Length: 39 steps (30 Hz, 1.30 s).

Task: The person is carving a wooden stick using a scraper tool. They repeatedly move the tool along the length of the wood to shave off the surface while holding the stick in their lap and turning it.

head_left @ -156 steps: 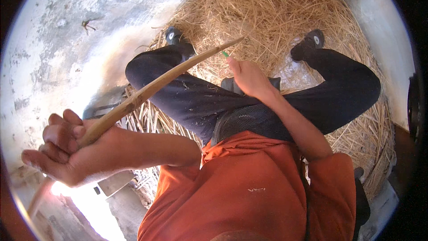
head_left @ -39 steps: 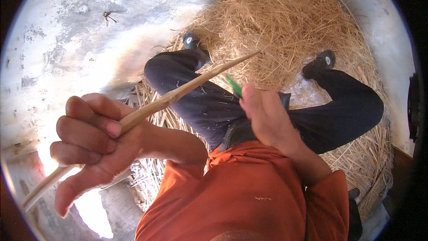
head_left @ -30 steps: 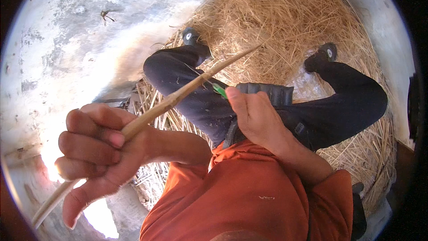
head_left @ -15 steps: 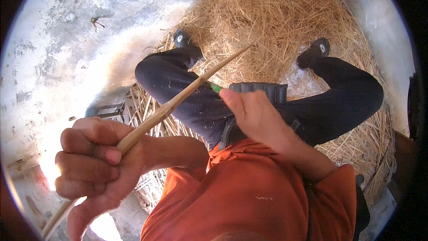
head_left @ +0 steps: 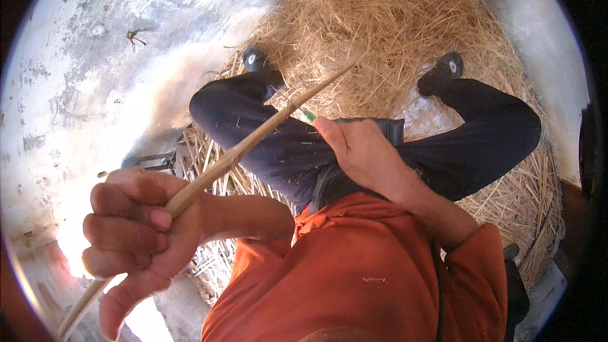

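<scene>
My left hand point(head_left: 142, 228) is closed in a fist around a long pale wooden stick point(head_left: 266, 128), with its thumb pointing down. The stick slants up to the right across my thighs, narrowing to a pointed tip. Its other end comes out below the fist at the lower left. My right hand point(head_left: 370, 155) is closed on a small green-handled tool point(head_left: 309, 116) beside the stick's upper part. Only a bit of green shows past the fingers, and whatever blade or end it has cannot be made out. A small gap separates the right hand from the stick.
My legs in dark trousers point(head_left: 481, 142) are spread, with a black padded item point(head_left: 394, 130) between them. Dry shavings and straw point(head_left: 380, 12) cover the ground. A worn whitish wall or slab point(head_left: 82, 76) stands at left, another pale surface point(head_left: 538, 44) at right.
My right hand has shifted slightly up and to the left, its green-handled tool showing less. The left hand keeps its grip on the stick, nearly in place.
</scene>
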Each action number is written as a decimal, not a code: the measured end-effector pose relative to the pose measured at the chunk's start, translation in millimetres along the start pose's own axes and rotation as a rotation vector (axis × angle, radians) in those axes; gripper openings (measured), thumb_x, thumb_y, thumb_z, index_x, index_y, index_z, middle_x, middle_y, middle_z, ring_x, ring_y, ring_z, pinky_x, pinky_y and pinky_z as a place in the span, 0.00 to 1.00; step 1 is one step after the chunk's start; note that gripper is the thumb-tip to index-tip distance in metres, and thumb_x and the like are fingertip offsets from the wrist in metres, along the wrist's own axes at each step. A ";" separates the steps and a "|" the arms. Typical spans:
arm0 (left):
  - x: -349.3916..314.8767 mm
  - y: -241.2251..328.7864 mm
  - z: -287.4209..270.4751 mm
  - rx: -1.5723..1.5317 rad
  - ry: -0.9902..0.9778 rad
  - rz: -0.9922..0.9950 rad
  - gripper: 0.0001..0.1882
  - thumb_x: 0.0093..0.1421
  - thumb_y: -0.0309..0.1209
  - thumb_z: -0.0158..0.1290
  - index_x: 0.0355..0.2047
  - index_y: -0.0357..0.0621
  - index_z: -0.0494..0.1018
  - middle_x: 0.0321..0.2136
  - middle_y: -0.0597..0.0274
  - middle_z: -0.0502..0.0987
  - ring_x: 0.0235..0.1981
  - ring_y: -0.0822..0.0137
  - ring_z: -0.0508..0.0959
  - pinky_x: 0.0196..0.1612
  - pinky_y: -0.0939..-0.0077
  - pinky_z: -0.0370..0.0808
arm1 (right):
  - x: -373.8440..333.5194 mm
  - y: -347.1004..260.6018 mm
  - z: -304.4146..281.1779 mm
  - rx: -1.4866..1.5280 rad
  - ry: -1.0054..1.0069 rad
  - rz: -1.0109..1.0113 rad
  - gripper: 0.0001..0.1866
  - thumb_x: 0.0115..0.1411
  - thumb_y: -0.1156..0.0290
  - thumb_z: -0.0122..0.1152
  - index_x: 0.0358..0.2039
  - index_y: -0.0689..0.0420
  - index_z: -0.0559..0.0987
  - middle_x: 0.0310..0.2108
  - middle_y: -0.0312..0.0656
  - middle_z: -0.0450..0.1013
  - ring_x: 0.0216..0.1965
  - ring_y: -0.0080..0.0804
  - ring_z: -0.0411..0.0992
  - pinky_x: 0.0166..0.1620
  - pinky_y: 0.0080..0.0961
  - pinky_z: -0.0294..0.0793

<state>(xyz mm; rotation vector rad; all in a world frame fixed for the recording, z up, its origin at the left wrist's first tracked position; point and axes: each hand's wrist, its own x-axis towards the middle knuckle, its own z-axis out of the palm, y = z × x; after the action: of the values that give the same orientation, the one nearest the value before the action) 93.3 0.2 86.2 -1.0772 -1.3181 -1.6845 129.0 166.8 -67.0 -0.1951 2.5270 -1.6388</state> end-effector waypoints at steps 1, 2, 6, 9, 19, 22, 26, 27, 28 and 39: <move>-1.4 2.6 -0.4 -0.044 -0.028 -0.029 0.33 0.51 0.69 0.31 0.10 0.54 0.52 0.08 0.74 0.50 0.12 0.78 0.49 0.13 0.85 0.45 | 0.4 4.7 0.1 -0.002 -0.003 0.025 0.31 0.64 0.53 0.35 0.18 0.68 0.70 0.15 0.60 0.63 0.23 0.61 0.64 0.26 0.42 0.62; -2.9 5.8 -1.0 -0.083 -0.053 -0.064 0.33 0.50 0.70 0.29 0.10 0.55 0.51 0.09 0.74 0.48 0.14 0.77 0.48 0.14 0.83 0.43 | 2.4 10.8 -0.3 -0.013 -0.018 0.052 0.31 0.64 0.53 0.35 0.18 0.67 0.70 0.15 0.61 0.63 0.23 0.61 0.64 0.27 0.42 0.62; -0.4 4.0 -3.0 0.009 0.067 -0.039 0.33 0.51 0.69 0.31 0.10 0.54 0.51 0.08 0.74 0.50 0.13 0.78 0.49 0.13 0.84 0.44 | 4.5 15.4 0.7 -0.072 -0.002 0.057 0.31 0.63 0.52 0.36 0.18 0.68 0.72 0.16 0.61 0.65 0.24 0.60 0.66 0.28 0.43 0.64; -1.4 5.1 2.2 0.066 0.105 0.017 0.33 0.52 0.68 0.34 0.10 0.53 0.51 0.06 0.74 0.52 0.10 0.79 0.49 0.11 0.88 0.46 | -0.6 22.3 7.0 -0.057 0.076 0.004 0.35 0.63 0.49 0.35 0.15 0.68 0.74 0.17 0.61 0.67 0.25 0.60 0.69 0.30 0.47 0.68; -3.6 -0.8 6.4 0.227 0.294 0.039 0.32 0.52 0.67 0.34 0.11 0.53 0.51 0.06 0.75 0.49 0.10 0.79 0.47 0.11 0.90 0.46 | 10.6 50.0 3.1 -0.113 -0.008 0.162 0.33 0.63 0.49 0.36 0.17 0.68 0.71 0.17 0.61 0.64 0.25 0.61 0.65 0.29 0.45 0.64; -3.1 -0.1 6.0 0.196 0.279 0.025 0.32 0.52 0.67 0.34 0.10 0.53 0.51 0.06 0.75 0.49 0.10 0.79 0.47 0.11 0.90 0.45 | 19.7 56.2 4.5 -0.195 -0.007 0.163 0.34 0.63 0.48 0.35 0.16 0.68 0.72 0.16 0.61 0.65 0.25 0.61 0.66 0.30 0.46 0.64; -1.8 -0.4 5.4 0.172 0.284 0.009 0.32 0.52 0.67 0.33 0.10 0.53 0.51 0.06 0.75 0.49 0.10 0.79 0.47 0.11 0.90 0.45 | 25.6 57.2 2.2 -0.222 0.019 0.174 0.36 0.63 0.48 0.33 0.16 0.69 0.72 0.17 0.61 0.67 0.24 0.60 0.67 0.30 0.47 0.65; -0.5 -0.5 5.4 0.177 0.287 -0.003 0.32 0.52 0.67 0.33 0.10 0.53 0.51 0.06 0.75 0.49 0.10 0.79 0.47 0.11 0.91 0.45 | 24.0 71.9 8.6 -0.211 0.027 0.220 0.36 0.63 0.48 0.32 0.16 0.69 0.72 0.17 0.61 0.67 0.24 0.61 0.68 0.30 0.47 0.65; 0.3 -0.6 5.7 0.177 0.288 -0.018 0.32 0.52 0.68 0.33 0.10 0.53 0.51 0.06 0.75 0.49 0.10 0.79 0.48 0.11 0.91 0.45 | 27.6 92.5 12.6 -0.230 0.017 0.226 0.37 0.63 0.47 0.32 0.16 0.69 0.72 0.17 0.62 0.67 0.24 0.61 0.67 0.31 0.48 0.64; 4.4 -3.3 10.4 0.226 0.372 -0.028 0.32 0.53 0.67 0.34 0.10 0.54 0.48 0.07 0.74 0.47 0.12 0.79 0.46 0.12 0.88 0.43 | 54.0 177.1 5.7 -0.451 0.072 0.057 0.31 0.64 0.51 0.32 0.27 0.67 0.75 0.18 0.61 0.68 0.24 0.60 0.69 0.31 0.47 0.68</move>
<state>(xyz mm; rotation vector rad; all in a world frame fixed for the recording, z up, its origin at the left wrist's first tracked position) 90.5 10.8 90.4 -0.5833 -1.2449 -1.6140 69.5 223.8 -232.9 -0.1033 2.8924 -1.0512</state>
